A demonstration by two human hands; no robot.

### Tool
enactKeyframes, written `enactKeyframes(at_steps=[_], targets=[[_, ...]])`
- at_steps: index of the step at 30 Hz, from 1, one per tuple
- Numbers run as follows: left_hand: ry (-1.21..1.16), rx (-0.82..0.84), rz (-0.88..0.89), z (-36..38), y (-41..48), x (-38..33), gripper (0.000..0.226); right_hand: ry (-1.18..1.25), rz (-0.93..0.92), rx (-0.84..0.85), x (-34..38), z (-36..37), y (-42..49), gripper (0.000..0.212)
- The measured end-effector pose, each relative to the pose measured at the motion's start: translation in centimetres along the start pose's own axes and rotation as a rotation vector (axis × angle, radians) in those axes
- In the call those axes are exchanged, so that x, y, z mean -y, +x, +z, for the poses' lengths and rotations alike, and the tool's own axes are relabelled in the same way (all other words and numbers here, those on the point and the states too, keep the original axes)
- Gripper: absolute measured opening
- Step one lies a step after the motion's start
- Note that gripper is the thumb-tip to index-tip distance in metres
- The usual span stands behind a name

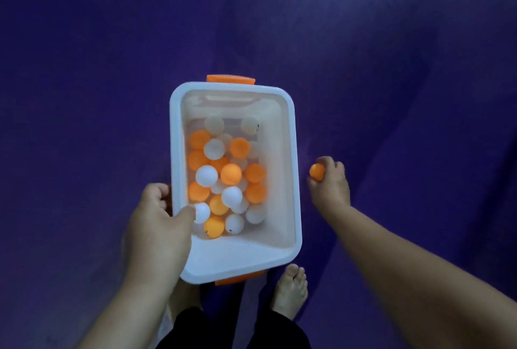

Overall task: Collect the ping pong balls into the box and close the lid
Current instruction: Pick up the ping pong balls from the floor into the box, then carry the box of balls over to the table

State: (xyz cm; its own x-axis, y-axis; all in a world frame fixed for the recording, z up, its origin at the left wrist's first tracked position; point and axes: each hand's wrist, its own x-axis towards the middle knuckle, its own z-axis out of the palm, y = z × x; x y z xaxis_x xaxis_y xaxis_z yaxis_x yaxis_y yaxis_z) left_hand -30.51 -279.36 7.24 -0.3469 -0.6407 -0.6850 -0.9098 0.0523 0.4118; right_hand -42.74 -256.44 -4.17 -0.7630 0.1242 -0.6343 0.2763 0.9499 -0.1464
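**Last balls going into the open box**

Both hands are busy: the left hand [159, 222] grips the near-left rim of the white rectangular plastic box [293, 180], its thumb over the edge beside a white ping pong ball [202, 212]. The right hand [331, 183], just right of the box, is closed around one orange ping pong ball [317, 171]. Bare feet [291, 290] stand on the purple floor mat [391, 68]. Many orange and white balls [230, 173] already lie inside. No lid is in view. A hasty toss could bounce the light ball back out, or tilting the held box might spill the rest.
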Motion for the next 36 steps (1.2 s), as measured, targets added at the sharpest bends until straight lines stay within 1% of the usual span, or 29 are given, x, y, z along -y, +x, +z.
enactKeyframes(at_steps=[3,6,8,9,11,13,14,16,20,24,30,36], targets=[[0.008,0.034,-0.013,-1.2,-1.8,-2.5,0.025,0.270,-0.039,-0.115,2.5,-4.1,-3.3,0.040],[-0.016,0.057,0.007,-2.4,-4.1,-5.7,0.025,0.531,-0.062,-0.275,5.0,-9.0,-7.4,0.030],[-0.029,0.085,0.040,-3.4,-5.7,-8.2,0.022,0.626,-0.161,-0.381,6.4,-12.5,-10.1,0.026],[-0.033,0.094,0.063,-4.1,-6.4,-9.5,0.020,0.623,-0.247,-0.419,7.0,-14.2,-11.3,0.028],[-0.030,0.096,0.117,-5.5,-7.9,-12.3,0.018,0.498,-0.416,-0.463,7.8,-17.5,-13.5,0.039],[-0.008,0.094,0.182,-7.4,-9.6,-15.1,0.017,0.314,-0.466,-0.499,8.2,-20.6,-15.5,0.052],[0.003,0.090,0.215,-8.5,-10.6,-16.6,0.016,0.264,-0.453,-0.531,8.3,-22.2,-16.4,0.054],[0.010,0.096,0.270,-10.8,-12.6,-19.2,0.015,0.266,-0.398,-0.560,8.8,-25.6,-18.6,0.053],[0.070,0.092,0.372,-15.3,-17.6,-23.4,0.014,0.301,-0.284,-0.473,9.8,-32.2,-23.6,0.051],[0.133,0.093,0.458,-19.8,-22.9,-26.5,0.010,0.309,-0.239,-0.465,10.7,-38.2,-28.5,0.046],[0.165,0.164,0.530,-27.2,-29.8,-29.3,0.009,0.350,-0.226,-0.458,12.3,-45.3,-36.3,0.036],[0.181,0.224,0.625,-33.9,-35.5,-30.2,0.011,0.404,-0.185,-0.460,13.3,-50.3,-44.2,0.028]])
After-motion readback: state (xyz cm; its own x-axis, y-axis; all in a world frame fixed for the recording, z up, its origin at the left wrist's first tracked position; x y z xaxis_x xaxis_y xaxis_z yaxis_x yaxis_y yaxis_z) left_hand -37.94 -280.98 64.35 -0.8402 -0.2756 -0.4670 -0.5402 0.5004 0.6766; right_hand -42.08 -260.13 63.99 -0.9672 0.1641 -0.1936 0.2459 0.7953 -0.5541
